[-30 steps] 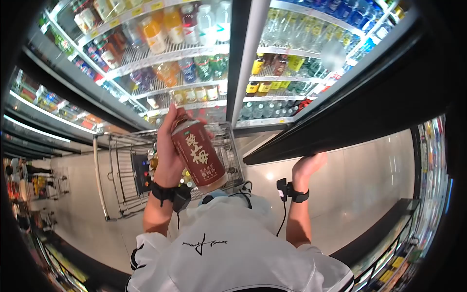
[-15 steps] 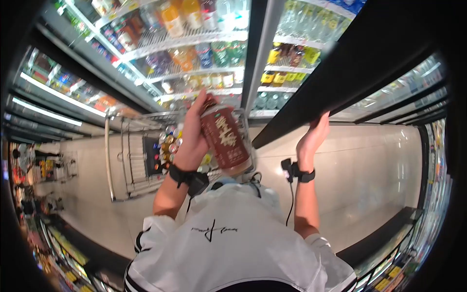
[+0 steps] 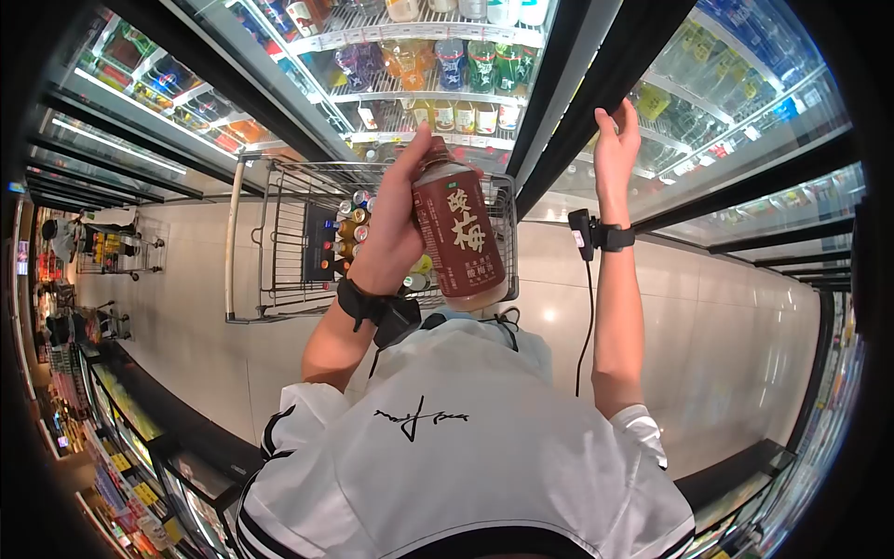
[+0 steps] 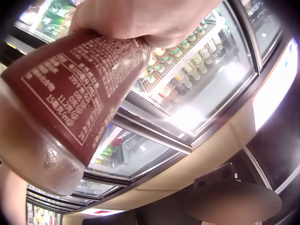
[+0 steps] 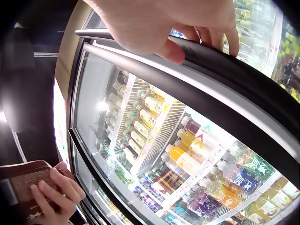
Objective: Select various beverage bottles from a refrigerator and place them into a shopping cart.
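One dark red bottle (image 3: 458,233) stands tilted in the left hand (image 3: 389,233), fingers wrapped round it, above a wire cart (image 3: 279,270) holding cans (image 3: 346,228). The right hand (image 3: 616,149) curls its fingers over the fridge door (image 3: 570,112) edge. Drinks (image 3: 470,65) fill the fridge shelves.

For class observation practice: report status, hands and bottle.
Left hand grips dark red plastic bottle. Right hand holds black fridge door edge. Wire trolley ahead.

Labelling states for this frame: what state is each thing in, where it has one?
bottle: tilted, gripped by left hand.
door: ajar, right hand curled round its edge.
cart: partly filled.
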Motion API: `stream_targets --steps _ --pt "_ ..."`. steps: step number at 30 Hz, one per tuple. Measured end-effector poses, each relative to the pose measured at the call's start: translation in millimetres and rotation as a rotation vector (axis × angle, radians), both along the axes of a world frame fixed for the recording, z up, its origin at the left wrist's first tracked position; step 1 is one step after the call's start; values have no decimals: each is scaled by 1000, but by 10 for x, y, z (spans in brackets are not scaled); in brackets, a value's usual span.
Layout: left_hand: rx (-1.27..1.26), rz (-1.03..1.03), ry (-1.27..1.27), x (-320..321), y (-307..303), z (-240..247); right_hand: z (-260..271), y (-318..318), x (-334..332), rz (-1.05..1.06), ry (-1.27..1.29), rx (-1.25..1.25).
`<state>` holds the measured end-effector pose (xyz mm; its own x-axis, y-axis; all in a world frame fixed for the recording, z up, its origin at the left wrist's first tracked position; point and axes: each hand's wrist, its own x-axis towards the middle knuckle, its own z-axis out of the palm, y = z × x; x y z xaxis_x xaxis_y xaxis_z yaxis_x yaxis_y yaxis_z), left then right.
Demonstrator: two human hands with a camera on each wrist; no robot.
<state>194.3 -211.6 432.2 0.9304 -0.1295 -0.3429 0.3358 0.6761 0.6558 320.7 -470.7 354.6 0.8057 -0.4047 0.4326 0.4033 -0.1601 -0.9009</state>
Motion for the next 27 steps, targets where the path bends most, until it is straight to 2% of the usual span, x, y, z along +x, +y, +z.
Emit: stream_targets --steps 4,13,17,19,21,23,25,27 --pt "-1 13 -28 8 60 -24 6 -10 223 -63 44 -137" --pt "-23 17 -9 81 107 -42 -78 -72 557 -7 11 -115" --pt "-33 7 -12 108 127 -28 82 24 325 25 34 -77" --pt "-38 7 -9 122 138 -30 123 190 38 -148 -57 -179" --pt "-27 23 -29 136 152 -33 336 444 -568 223 155 -90" --pt "-13 39 -20 134 156 -2 355 650 -1020 816 359 133" --pt "3 41 -10 134 165 -22 298 862 -1361 1118 661 403" --pt "119 6 -122 149 207 -55 300 966 -1446 1128 599 387"
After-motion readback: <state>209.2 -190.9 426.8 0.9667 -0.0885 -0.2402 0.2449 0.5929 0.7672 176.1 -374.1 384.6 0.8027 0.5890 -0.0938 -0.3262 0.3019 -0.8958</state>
